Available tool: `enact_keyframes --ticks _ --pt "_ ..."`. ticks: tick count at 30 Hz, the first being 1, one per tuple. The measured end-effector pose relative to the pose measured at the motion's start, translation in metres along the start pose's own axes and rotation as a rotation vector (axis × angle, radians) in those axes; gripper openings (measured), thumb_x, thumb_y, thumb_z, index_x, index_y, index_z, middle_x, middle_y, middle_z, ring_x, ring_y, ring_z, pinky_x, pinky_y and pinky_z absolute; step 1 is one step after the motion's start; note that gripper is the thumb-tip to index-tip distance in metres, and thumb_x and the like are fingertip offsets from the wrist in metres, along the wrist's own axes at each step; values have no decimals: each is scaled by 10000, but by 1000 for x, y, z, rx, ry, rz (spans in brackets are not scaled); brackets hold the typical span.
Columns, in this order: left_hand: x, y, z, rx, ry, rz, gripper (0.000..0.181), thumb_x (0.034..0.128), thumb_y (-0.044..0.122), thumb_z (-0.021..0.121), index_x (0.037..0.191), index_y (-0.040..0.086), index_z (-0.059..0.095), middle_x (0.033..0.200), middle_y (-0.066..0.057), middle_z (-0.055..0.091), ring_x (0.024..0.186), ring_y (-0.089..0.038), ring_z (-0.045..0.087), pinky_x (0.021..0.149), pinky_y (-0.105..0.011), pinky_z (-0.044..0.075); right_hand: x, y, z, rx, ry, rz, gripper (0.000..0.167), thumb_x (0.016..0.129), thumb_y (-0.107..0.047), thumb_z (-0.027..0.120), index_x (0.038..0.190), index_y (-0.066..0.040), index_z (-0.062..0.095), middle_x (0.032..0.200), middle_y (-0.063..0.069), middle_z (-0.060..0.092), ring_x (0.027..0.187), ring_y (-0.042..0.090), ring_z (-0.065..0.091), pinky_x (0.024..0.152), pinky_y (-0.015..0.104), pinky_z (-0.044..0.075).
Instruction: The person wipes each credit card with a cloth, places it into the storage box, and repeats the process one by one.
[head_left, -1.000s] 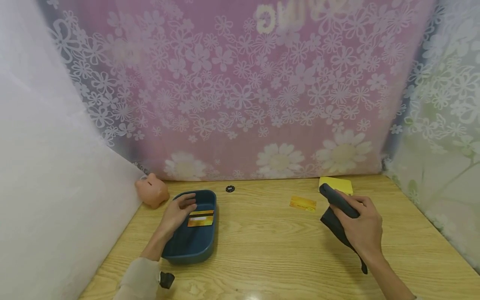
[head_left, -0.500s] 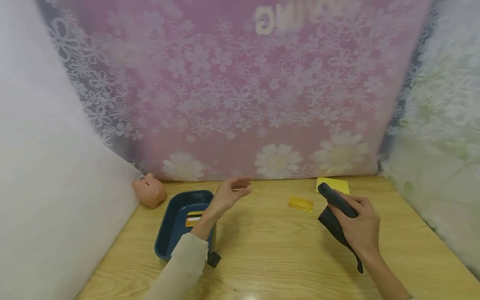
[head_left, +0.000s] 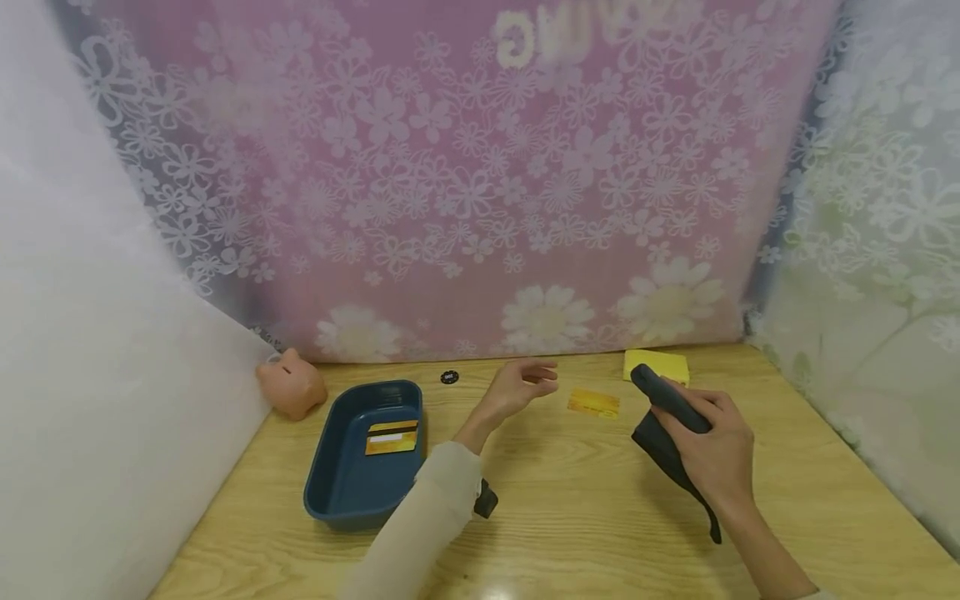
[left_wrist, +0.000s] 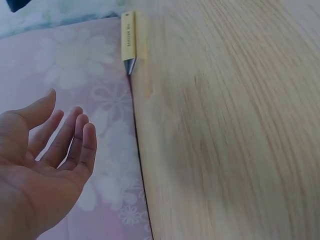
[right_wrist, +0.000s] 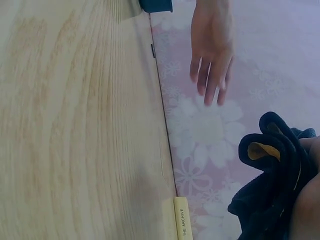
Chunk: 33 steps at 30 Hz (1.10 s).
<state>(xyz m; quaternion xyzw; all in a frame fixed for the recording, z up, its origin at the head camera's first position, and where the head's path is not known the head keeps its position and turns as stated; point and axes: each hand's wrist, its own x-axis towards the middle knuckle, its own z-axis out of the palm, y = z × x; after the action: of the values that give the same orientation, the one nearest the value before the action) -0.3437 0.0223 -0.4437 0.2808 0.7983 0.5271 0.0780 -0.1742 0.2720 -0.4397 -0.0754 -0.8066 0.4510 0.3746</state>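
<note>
My left hand [head_left: 520,388] hovers over the table, left of a yellow-orange card [head_left: 593,403] lying flat there. Its fingers are loosely bent, and nothing is in the palm in the left wrist view. My right hand [head_left: 720,450] grips a dark folded cloth item [head_left: 667,425] above the table's right side. In the right wrist view, folds of this cloth [right_wrist: 272,175] show a tan inside; its exact kind is unclear. A similar card [head_left: 392,437], with a black stripe and a white strip, lies in a blue bin [head_left: 313,492] at the left.
A pink piggy bank [head_left: 291,385] stands behind the bin at the left wall. A black poker chip [head_left: 449,377] lies near the back edge. Behind the right hand sits a yellow book-like block [head_left: 656,365], lettered "THE ARCHIVE" on its side. A floral curtain [head_left: 450,208] backs the table.
My left hand has moved right, from over the bin to beside the card on the table. My right hand keeps its grip on the dark cloth, almost in place.
</note>
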Motion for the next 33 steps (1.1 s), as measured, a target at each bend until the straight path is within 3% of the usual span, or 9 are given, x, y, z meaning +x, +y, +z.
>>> enact_keyframes --ticks 6,11,15,19,26,33 --pt "26 -12 29 69 -37 37 379 992 162 733 1367 192 689 1312 -70 701 1194 -249 618 922 -333 565 -1 -1 -6 -2 6 4 404 857 -190 883 1249 -224 791 1127 -45 630 937 -66 527 726 117 442" --pt "37 -28 51 -14 -71 -2 415 1005 71 692 1413 135 651 1394 -70 640 1249 -271 574 950 -367 560 -2 -3 -13 3 21 -2 414 847 -166 889 1248 -208 791 1101 -73 622 922 -65 527 704 93 438" --pt "39 -40 61 -21 -36 -57 491 979 9 702 1456 76 606 1419 -116 621 1262 -269 585 1010 -433 553 -4 -6 -14 6 29 10 413 848 -167 889 1246 -217 792 1087 -112 623 932 -41 540 732 108 439" --pt "42 -47 65 62 2 -84 522 958 10 731 1459 78 602 1426 -109 626 1325 -268 576 1089 -409 512 -6 -8 -14 10 40 6 408 848 -153 886 1241 -213 795 1074 -127 627 940 -26 550 761 127 440" --pt "46 -40 67 359 -61 -11 488 932 40 777 1401 54 643 1368 -94 658 1326 -281 549 1152 -399 449 -6 -9 -15 9 46 -5 402 846 -136 885 1231 -216 799 1061 -135 627 934 -22 553 762 133 437" --pt "44 -26 69 404 -103 -149 513 904 90 820 1381 112 631 1355 -93 633 1336 -322 461 1165 -473 398 -7 -8 -18 21 26 -16 407 856 -128 876 1244 -217 792 1075 -84 635 943 -4 561 769 128 449"
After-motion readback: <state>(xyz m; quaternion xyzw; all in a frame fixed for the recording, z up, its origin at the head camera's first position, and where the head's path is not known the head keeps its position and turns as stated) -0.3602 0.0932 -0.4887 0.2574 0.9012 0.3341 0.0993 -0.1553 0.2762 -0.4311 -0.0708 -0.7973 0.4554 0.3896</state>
